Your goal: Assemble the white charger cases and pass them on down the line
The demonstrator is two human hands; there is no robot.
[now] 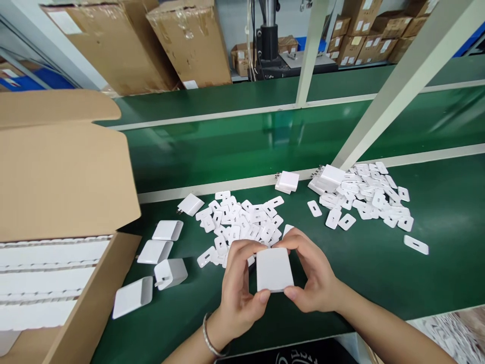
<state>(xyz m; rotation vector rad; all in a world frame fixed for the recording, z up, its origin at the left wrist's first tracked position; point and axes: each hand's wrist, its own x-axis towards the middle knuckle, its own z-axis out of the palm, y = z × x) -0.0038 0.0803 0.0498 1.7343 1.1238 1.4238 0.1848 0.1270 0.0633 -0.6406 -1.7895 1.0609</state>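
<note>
Between both hands is a white charger housing [275, 270], its flat square face turned up toward me. My left hand [242, 285] grips its left edge, thumb at the near corner and fingers at the far side. On the right edge, my right hand [312, 275] pinches it the same way. Just beyond lies a pile of small white end plates [246, 220] with slots in them. Several open white housings [166, 230] lie to the left, one of them showing plug prongs.
An open cardboard box [91, 298] holding rows of white pieces stands at the left. A second pile of end plates [373, 197] lies at the right, beside white chargers [331, 177] with prongs. A slanted white post [401, 86] rises behind them. Large cartons [189, 40] stand at the back.
</note>
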